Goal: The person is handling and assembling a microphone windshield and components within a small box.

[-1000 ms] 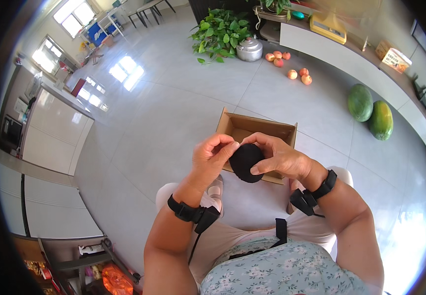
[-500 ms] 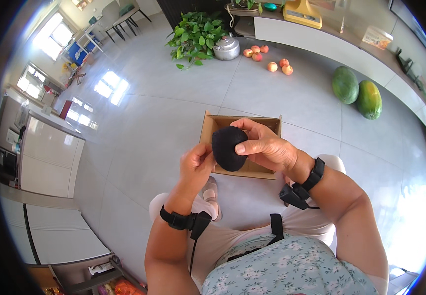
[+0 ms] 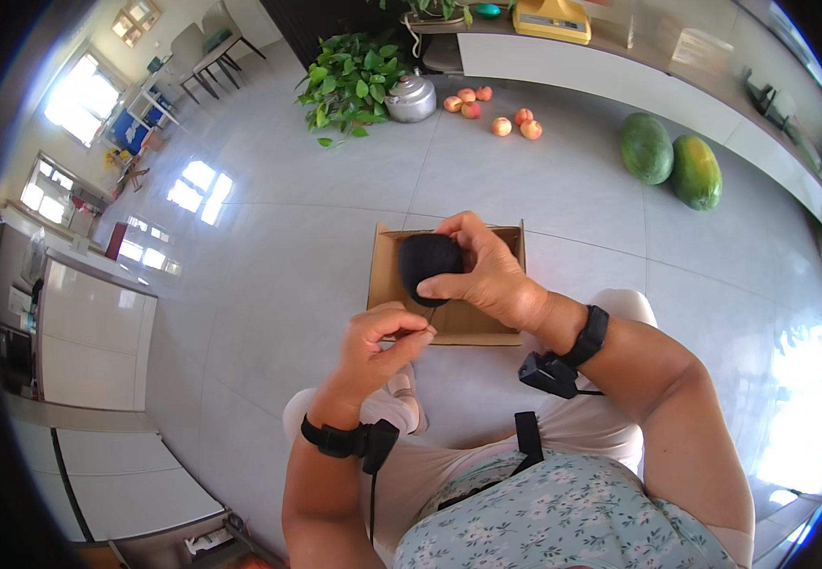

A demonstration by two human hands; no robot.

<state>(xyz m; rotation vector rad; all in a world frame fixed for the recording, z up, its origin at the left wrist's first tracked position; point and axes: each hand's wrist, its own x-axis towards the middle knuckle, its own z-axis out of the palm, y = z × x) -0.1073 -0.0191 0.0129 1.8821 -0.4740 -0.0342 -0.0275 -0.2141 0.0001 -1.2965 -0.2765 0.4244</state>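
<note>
A rounded, black, cup-shaped piece that looks like fabric (image 3: 427,268) is held over an open cardboard box (image 3: 382,284). My right hand (image 3: 491,280) grips it from the right, thumb across its lower front and fingers behind its upper edge. My left hand (image 3: 378,343) is below and to the left, apart from the black piece, with thumb and forefinger pinched together. A thin dark strand (image 3: 433,314), like a thread, runs from the bottom of the piece down to that pinch. The inside of the box is partly hidden by my hands.
Several peaches (image 3: 471,109) lie on the tiled floor beside a metal kettle (image 3: 412,99) and a leafy plant (image 3: 354,83). Two large green melons (image 3: 647,149) lie at the far right, before a low white cabinet (image 3: 572,64). A yellow scale (image 3: 551,21) stands on top.
My left hand has moved away from the black piece, down toward me, drawing out the thin strand. My right hand still holds the piece, now turned slightly. The view has shifted a little.
</note>
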